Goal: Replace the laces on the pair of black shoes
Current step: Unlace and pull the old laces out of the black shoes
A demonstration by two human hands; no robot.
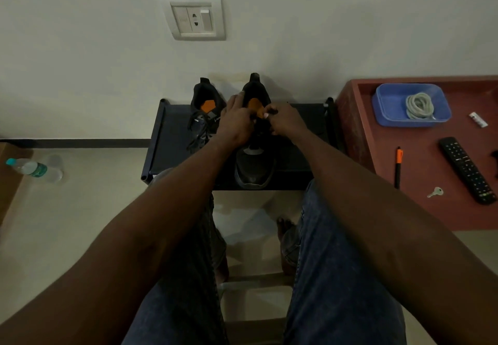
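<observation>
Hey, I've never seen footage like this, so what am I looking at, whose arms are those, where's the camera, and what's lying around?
There is no machine here, only a seated person. The one picture comes from a camera worn on their head, looking forward and down, so both arms reach away from you.

The left hand and right hand work at the lace area of the right shoe; it looks like they pinch a dark lace, but it is too dim to be sure. The left shoe stands beside it, still laced. Both sit on a low dark rack against the wall.

On the red table to the right are a blue tray holding coiled pale laces, a remote, a pen and a key. A water bottle lies at left.
</observation>
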